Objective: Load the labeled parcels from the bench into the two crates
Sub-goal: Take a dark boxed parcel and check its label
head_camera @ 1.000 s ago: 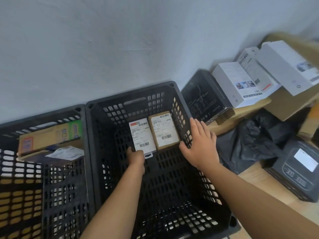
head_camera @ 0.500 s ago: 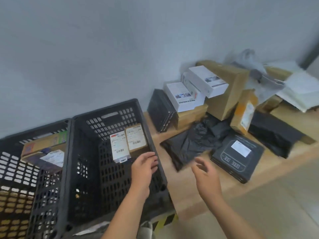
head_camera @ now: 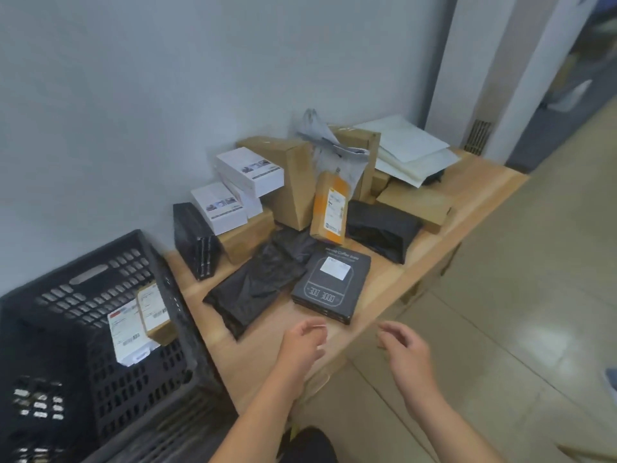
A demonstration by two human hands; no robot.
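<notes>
**A:** What fills the view?

**B:** A long wooden bench (head_camera: 240,362) set against a pale wall. At the bench's left end stands a black slatted crate (head_camera: 100,282). Inside it, a white-labelled parcel (head_camera: 128,332) and a brown labelled parcel (head_camera: 155,312) lean side by side against the far wall.

**A:** And on the bench itself?

**B:** A heap of parcels. Brown cartons (head_camera: 287,188) sit at the bench's back, with white boxes (head_camera: 250,168) stacked against them. Pale mailers (head_camera: 410,148) lie toward its right end. In the bench's middle lies a crumpled black bag (head_camera: 260,285). Touching the bag, toward the front edge, is a flat black box (head_camera: 332,285) with a white label. An orange-and-brown envelope (head_camera: 330,205) stands upright behind that box.

**A:** The hands?

**B:** Both are empty, with fingers loosely curled. The left hand (head_camera: 302,339) hovers over the bench's front edge, near the flat black box. The right hand (head_camera: 405,349) hangs just beyond that edge, over the floor.
</notes>
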